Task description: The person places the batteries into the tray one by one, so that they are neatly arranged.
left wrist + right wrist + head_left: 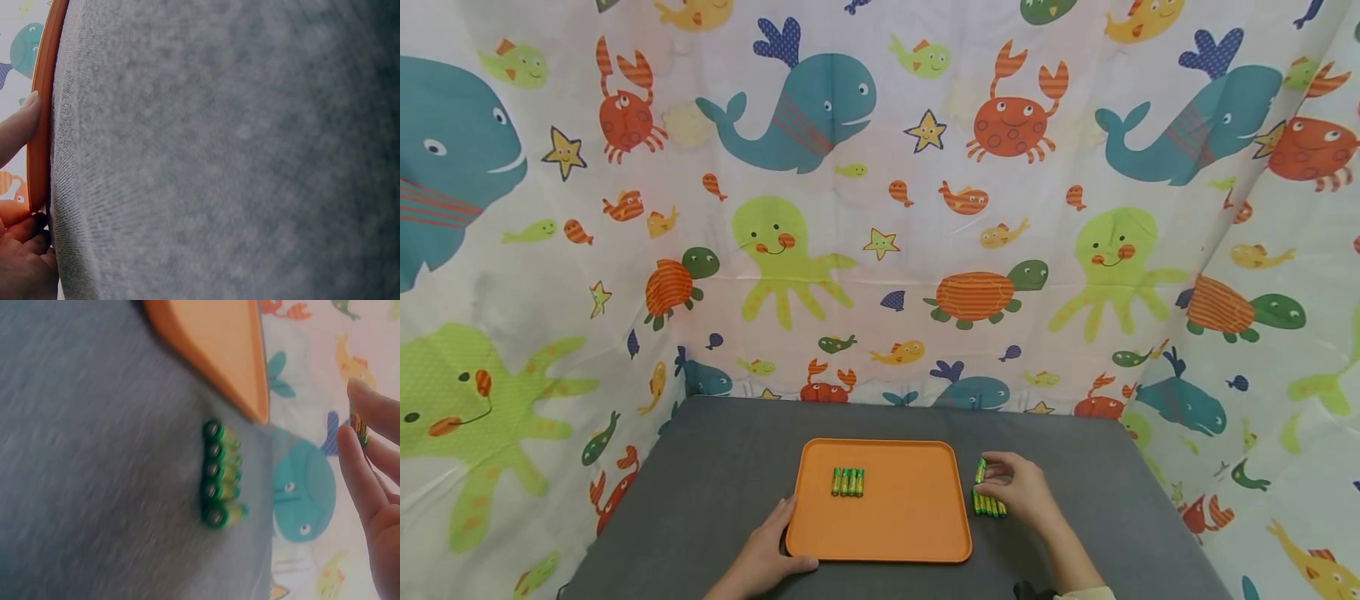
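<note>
In the head view, my left hand grips the front left corner of an orange tray, thumb along the front edge and fingers at the left side. The left wrist view has the thumb against the tray's rim. Beyond the tray's right edge, my right hand pinches a green and yellow battery between thumb and fingertips. Below that hand, a row of several matching batteries lies side by side on the table. Several more batteries lie in a row on the tray's left half.
A dark grey cloth-covered table extends around the tray. Behind it and along both sides hangs a white curtain printed with sea animals. A dark object shows by the right wrist.
</note>
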`<state>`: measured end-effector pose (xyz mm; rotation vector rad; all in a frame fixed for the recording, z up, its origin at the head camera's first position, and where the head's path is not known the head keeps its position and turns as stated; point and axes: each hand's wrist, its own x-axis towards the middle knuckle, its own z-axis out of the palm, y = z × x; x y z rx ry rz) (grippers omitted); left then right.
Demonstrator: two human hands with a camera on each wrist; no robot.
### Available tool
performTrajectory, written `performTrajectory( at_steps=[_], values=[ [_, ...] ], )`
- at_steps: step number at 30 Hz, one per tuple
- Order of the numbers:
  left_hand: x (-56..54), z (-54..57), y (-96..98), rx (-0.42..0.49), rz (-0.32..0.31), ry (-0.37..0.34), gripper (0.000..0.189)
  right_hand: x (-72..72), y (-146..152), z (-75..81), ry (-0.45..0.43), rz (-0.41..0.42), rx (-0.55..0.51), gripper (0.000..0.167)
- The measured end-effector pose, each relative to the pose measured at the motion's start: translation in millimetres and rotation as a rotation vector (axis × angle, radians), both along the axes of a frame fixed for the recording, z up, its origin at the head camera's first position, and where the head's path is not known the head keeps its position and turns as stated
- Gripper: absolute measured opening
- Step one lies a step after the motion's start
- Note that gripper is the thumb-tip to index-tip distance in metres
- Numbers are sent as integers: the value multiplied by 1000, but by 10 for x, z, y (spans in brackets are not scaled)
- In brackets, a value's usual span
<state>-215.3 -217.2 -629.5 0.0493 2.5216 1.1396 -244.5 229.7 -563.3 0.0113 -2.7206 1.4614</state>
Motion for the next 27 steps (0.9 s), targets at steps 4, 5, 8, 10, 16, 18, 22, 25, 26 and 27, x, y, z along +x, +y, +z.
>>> performTrajectory(
  at_steps=[4,5,8,10,16,18,22,25,26,27],
  values=[
    [1,2,4,0,0,0,123,-29,-100,40,9,-1,11,56],
    [0,-1,4,-1,0,0,123,-36,-124,51,8,-1,13,55],
    [1,-9,-2,1,0,4,123,-55,-193,74,7,8,13,54],
    [5,-12,-11,6,1,7,122,-65,-246,94,14,18,13,52],
    [19,0,-21,16,-6,17,122,-86,-408,131,30,42,25,52],
    [19,0,-23,17,-8,16,122,-99,-459,144,36,49,21,53],
    [24,8,-16,25,-7,15,121,-136,-564,170,50,64,15,52],
    [27,11,-11,31,-6,10,120,-160,-635,180,48,79,15,51],
    [27,12,-7,30,-6,10,120,-164,-656,183,46,83,15,51],
    [27,13,-4,31,-6,9,120,-169,-673,183,52,94,17,50]
  ],
)
